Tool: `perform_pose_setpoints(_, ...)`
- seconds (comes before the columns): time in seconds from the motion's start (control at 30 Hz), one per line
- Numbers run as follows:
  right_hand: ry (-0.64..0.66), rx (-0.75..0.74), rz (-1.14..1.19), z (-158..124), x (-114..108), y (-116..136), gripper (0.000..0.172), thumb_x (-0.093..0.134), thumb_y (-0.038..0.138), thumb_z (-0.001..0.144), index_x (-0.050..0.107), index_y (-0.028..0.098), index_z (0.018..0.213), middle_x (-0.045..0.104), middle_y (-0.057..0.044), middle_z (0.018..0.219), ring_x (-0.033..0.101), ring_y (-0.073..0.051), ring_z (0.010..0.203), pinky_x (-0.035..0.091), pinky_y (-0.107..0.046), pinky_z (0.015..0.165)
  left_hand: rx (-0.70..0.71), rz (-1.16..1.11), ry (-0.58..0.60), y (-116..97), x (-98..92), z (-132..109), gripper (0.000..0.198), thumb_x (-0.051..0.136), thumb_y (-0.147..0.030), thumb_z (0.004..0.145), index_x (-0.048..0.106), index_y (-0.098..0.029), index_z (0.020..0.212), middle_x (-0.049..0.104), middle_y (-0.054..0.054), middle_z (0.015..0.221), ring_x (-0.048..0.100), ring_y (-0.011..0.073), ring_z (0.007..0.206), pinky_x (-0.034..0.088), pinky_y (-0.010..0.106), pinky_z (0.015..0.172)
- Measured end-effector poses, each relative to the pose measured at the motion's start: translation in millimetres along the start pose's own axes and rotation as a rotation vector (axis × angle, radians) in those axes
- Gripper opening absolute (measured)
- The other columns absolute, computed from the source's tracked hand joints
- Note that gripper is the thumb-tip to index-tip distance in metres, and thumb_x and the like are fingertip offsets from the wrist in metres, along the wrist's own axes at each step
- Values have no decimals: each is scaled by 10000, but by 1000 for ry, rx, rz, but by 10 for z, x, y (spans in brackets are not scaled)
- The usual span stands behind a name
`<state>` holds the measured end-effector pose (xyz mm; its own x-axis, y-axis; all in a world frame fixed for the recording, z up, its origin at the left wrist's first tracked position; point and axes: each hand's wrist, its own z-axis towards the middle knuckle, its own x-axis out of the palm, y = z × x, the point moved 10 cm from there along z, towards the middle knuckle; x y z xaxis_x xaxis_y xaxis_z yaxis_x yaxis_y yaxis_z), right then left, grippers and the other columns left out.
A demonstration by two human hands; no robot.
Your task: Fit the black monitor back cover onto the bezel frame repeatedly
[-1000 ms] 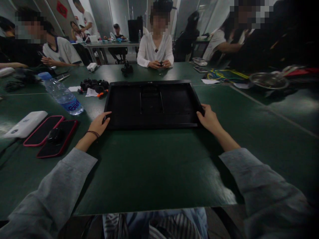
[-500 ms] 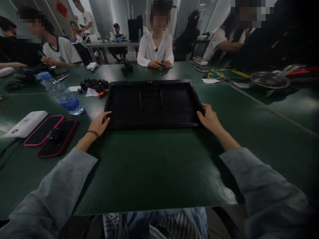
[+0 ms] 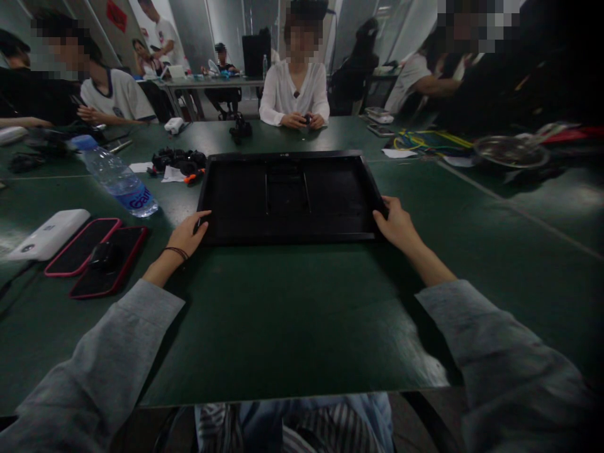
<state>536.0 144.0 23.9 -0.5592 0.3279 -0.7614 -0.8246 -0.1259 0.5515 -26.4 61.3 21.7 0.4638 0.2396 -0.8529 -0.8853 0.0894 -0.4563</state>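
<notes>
Left hand fingers grip black tray near-left corner; right hand fingers grip near-right corner, frame centre.

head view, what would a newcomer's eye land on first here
The shallow black panel lying flat in the middle of the green table stands out first, with the left hand and right hand gripping its two near corners. To the left lie two red-cased phones, a white power bank and a water bottle. Across the table sits a person in a white shirt.
</notes>
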Motion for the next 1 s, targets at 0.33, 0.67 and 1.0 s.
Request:
perform_pose_setpoints(0.33,-7,-11,3,12,12,-35,595,563,400,874,510,156,1413,679,-217,1240,616,-409,1257,504,-604,1057,10,-15,-14,-6,-9,-3,498,435,-409,980,582,-209,1412,637,112,1416,593,283,1296,447,505,1141)
perform_pose_setpoints(0.67,-1,-18,-8,1,13,-37,589,563,411,886,501,160,1416,678,-214,1253,613,-402,1268,497,-593,1068,7,-5,-11,-19,-13,-9,501,428,-398,980,576,-199,1416,637,118,1413,590,284,1302,447,504,1139)
perform_pose_setpoints(1.0,-11,1,-6,11,15,-60,598,575,389,868,509,159,1416,695,-204,1227,637,-402,1230,499,-600,1067,13,-10,-13,16,3,7,502,434,-414,975,581,-214,1411,642,109,1395,602,284,1273,458,508,1128)
